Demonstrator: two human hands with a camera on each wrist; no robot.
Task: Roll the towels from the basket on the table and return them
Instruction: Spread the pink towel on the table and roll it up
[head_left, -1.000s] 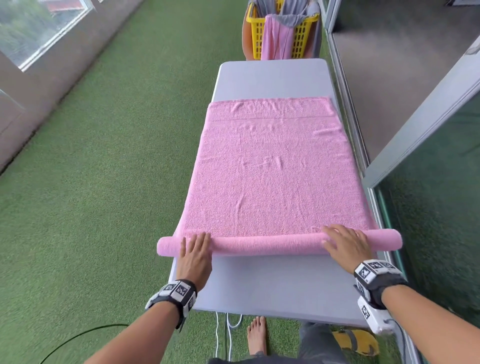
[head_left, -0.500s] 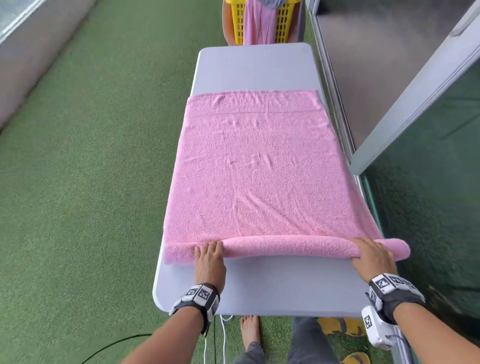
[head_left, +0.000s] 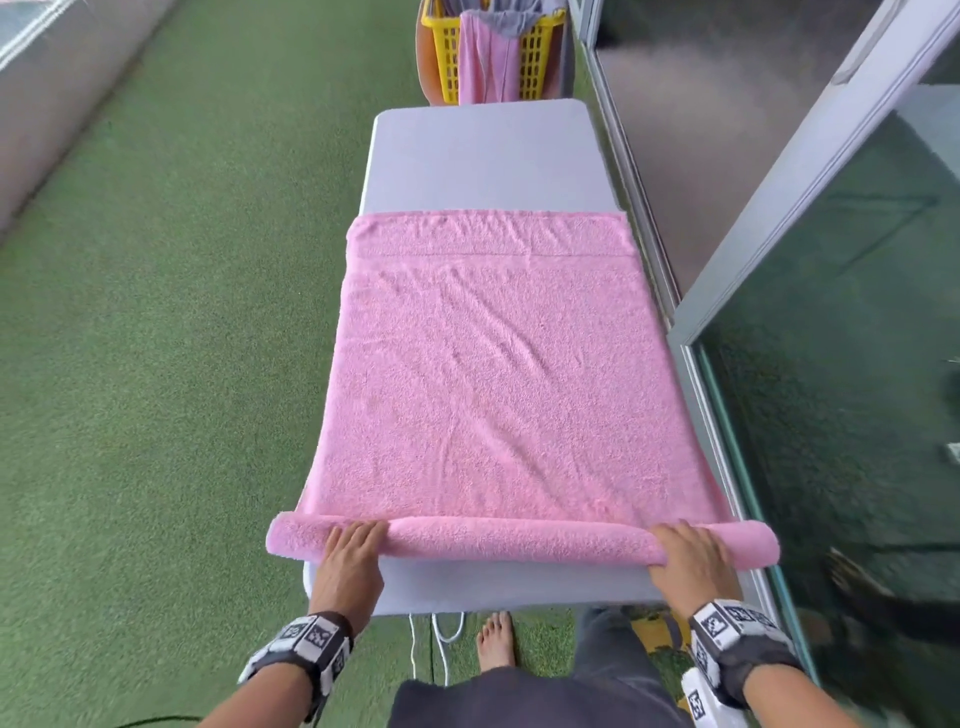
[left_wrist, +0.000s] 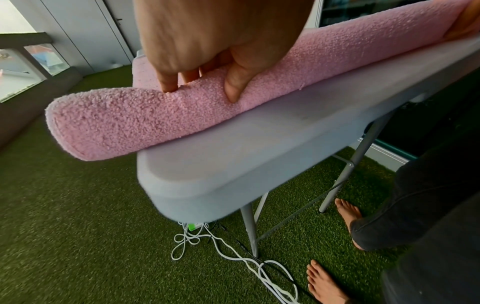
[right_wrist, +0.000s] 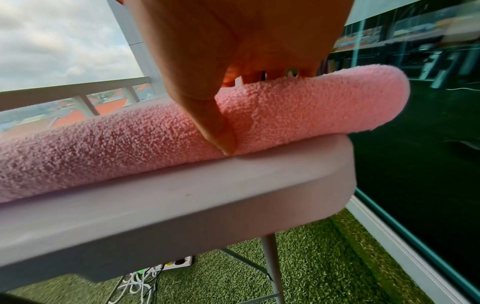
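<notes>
The grey desk (head_left: 483, 156) runs up the middle of the head frame over the green turf, and the pink towel (head_left: 498, 389) lies flat along it, covering the lower two thirds and leaving bare desk at the top. Beyond the far end, at the top centre, stands the yellow basket (head_left: 535, 57) with another pink towel (head_left: 488, 62) draped over its rim. At the bottom of the frame the towel's near end is wound into a roll (head_left: 519, 540) whose long axis runs left to right across the desk, both ends overhanging the desk's sides. The unrolled cloth lies straight ahead of the fingers, up the frame, so the roll must travel away from the person, square to its axis. The left hand (head_left: 349, 558) sits on the roll near its left end, fingers (left_wrist: 168, 82) curled over the top and thumb pressing the near face, gripping it; the right hand (head_left: 688, 558) grips near the right end the same way, thumb tip down at the seam with the desk. Neither hand is nearer; they are level. Against half a second ago, the roll looks rounder and tighter, the hands have closed round it where they lay flatter, and diagonal creases now cross the flat cloth.
</notes>
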